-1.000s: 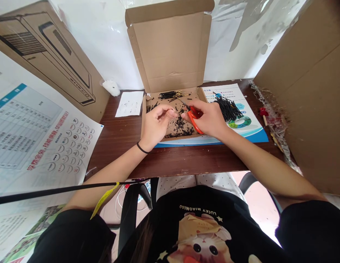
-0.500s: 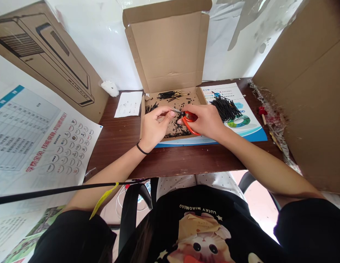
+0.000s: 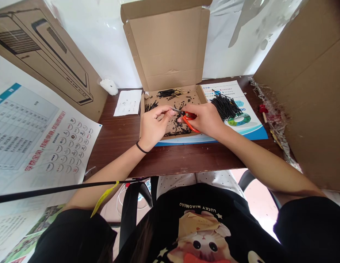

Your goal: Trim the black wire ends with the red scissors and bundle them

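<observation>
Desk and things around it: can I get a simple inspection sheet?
Surface: brown desk, partly under a printed sheet.
Job's things: orange-handled cutters; open box holding black sticks; stick pile right of it.
Clutter: dark scraps in the box; crumpled plastic, far right.
Hands: right hand grips the cutters; left hand is at their tip, anything held too small to tell.
Cables: black cord with yellow tag, passing across left forearm.
Surroundings: carton at left, cardboard panel at right.

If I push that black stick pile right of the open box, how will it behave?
The black sticks would probably spread, since no band shows around them. They look fairly stiff, lying mostly straight. Being slender, each is likely light.
</observation>
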